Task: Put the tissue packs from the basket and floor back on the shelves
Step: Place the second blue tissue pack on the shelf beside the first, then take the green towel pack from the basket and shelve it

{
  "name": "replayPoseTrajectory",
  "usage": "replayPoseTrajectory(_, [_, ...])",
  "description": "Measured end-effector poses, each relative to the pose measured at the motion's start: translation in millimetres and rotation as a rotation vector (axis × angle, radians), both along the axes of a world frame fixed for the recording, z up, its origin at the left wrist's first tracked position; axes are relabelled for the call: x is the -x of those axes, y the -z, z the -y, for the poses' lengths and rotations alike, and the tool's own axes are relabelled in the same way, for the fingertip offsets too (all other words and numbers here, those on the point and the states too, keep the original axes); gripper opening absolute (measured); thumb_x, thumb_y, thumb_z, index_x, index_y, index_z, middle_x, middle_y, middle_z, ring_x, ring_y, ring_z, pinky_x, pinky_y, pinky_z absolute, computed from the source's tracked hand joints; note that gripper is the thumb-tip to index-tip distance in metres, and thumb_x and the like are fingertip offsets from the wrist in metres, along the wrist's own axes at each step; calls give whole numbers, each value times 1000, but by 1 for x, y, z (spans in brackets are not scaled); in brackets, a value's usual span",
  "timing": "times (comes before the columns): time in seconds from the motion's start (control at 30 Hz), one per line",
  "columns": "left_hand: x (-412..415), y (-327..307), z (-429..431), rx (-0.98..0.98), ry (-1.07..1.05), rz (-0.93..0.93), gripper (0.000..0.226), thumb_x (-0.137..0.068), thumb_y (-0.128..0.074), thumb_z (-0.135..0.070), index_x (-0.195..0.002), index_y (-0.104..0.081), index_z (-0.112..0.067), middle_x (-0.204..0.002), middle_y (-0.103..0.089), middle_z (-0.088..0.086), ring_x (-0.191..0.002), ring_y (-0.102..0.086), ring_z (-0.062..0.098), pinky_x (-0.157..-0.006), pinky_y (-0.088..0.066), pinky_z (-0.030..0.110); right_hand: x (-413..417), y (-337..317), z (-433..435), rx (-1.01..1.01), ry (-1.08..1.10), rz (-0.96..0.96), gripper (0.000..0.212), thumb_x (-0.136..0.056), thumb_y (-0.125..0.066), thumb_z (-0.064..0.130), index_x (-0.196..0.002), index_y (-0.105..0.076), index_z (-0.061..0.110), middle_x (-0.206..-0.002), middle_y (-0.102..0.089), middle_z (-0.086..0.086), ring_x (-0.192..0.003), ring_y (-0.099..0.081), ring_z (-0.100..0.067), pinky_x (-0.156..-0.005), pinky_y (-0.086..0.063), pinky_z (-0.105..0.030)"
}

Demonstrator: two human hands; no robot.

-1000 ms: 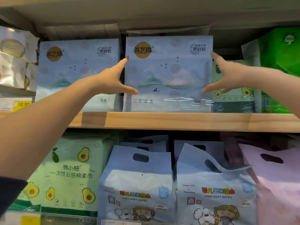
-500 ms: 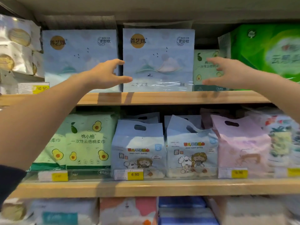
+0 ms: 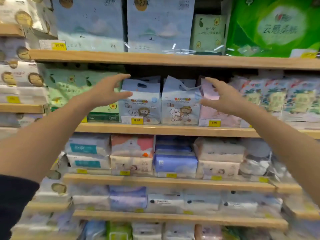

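Two pale blue tissue packs (image 3: 86, 23) stand upright side by side on the top shelf (image 3: 155, 58), printed faces to the front, and neither is in anyone's grasp. Below them the person's left hand (image 3: 105, 91) and right hand (image 3: 223, 98) hover in front of the second shelf (image 3: 173, 129). Both are empty, fingers spread and loosely bent, palms turned toward each other on either side of two baby wipes bags (image 3: 141, 103). Whether they brush the bags I cannot tell. Neither basket nor floor is in sight, so any packs waiting there cannot be counted. I'd judge the hands free for the next pack. Take it by both sides and find the row with the matching print. Stand it upright behind the price tag (image 3: 136, 120), then slide it back without tipping its neighbours.
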State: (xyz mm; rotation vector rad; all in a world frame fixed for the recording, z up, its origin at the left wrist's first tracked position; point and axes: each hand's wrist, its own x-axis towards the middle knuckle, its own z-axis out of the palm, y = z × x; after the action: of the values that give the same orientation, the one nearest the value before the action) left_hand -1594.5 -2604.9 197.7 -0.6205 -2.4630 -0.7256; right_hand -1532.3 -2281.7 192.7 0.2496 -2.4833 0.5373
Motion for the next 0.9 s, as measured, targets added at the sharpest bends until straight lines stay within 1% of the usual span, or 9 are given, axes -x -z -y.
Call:
replayPoseTrajectory(0.07, [-25, 31, -1, -18, -1, 74, 65, -86, -62, -32, -143, -33, -22, -150, -34, 5, -130, -42, 28, -102, -36, 37, -24, 29, -3, 33, -23, 61, 78, -80, -68, 26, -143, -24, 16, -148, -32, -11, -131, -36, -28, -103, -31, -35])
replayPoseTrajectory(0.17, [-64, 78, -1, 25, -18, 161, 67, -85, -63, -28, -144, -31, -19, -150, -33, 8, -131, -40, 28, -103, -34, 35, -61, 72, -6, -3, -43, 170, 79, -80, -67, 26, -144, -21, 17, -151, -27, -10, -134, -32, -28, -105, -29, -36])
replayPoseTrajectory(0.3, [-118, 126, 5, 52, -32, 243, 68, -86, -62, -30, -144, -29, -16, -148, -35, 8, -134, -36, 27, -101, -32, 33, -106, 114, -2, 29, -80, 249, 79, -81, -67, 23, -144, -21, 13, -147, -32, -14, -130, -36, -30, -103, -32, -36])
replayPoseTrajectory(0.43, [-158, 164, 20, 37, -53, 344, 69, -86, -62, -31, -144, -28, -20, -149, -34, 7, -130, -41, 27, -95, -35, 30, -137, 151, 11, 49, -72, 338, 80, -80, -68, 22, -144, -21, 14, -147, -32, -15, -130, -36, -33, -102, -33, -38])
replayPoseTrajectory(0.5, [-169, 180, 33, 15, -46, 390, 71, -84, -64, -31, -144, -28, -20, -150, -32, 8, -130, -40, 28, -98, -36, 33, -147, 167, 19, 82, -73, 355, 80, -79, -69, 24, -144, -22, 15, -148, -30, -14, -132, -35, -31, -106, -33, -40])
replayPoseTrajectory(0.57, [-177, 195, 45, 17, -48, 415, 72, -84, -65, -30, -144, -28, -20, -149, -32, 8, -130, -40, 28, -99, -36, 32, -155, 182, 30, 110, -70, 404, 80, -80, -68, 26, -144, -20, 18, -149, -28, -13, -132, -35, -31, -106, -33, -41])
replayPoseTrajectory(0.7, [-189, 234, 66, 6, -34, 486, 70, -85, -63, -28, -145, -27, -18, -150, -31, 6, -133, -37, 28, -101, -35, 33, -167, 215, 61, 131, -96, 494, 80, -82, -66, 26, -145, -18, 17, -151, -25, -10, -135, -30, -29, -106, -31, -40])
replayPoseTrajectory(0.8, [-193, 264, 85, 2, -21, 554, 72, -84, -65, -29, -145, -28, -17, -150, -32, 5, -132, -37, 26, -99, -35, 30, -173, 241, 86, 147, -107, 547, 81, -81, -67, 26, -145, -18, 17, -151, -25, -10, -135, -31, -29, -108, -32, -40])
replayPoseTrajectory(0.9, [-193, 292, 110, 31, 1, 625, 75, -83, -66, -31, -145, -26, -18, -151, -30, 5, -134, -35, 26, -105, -36, 36, -173, 268, 110, 177, -92, 614, 82, -80, -68, 26, -145, -19, 17, -150, -25, -12, -135, -31, -30, -108, -33, -41])
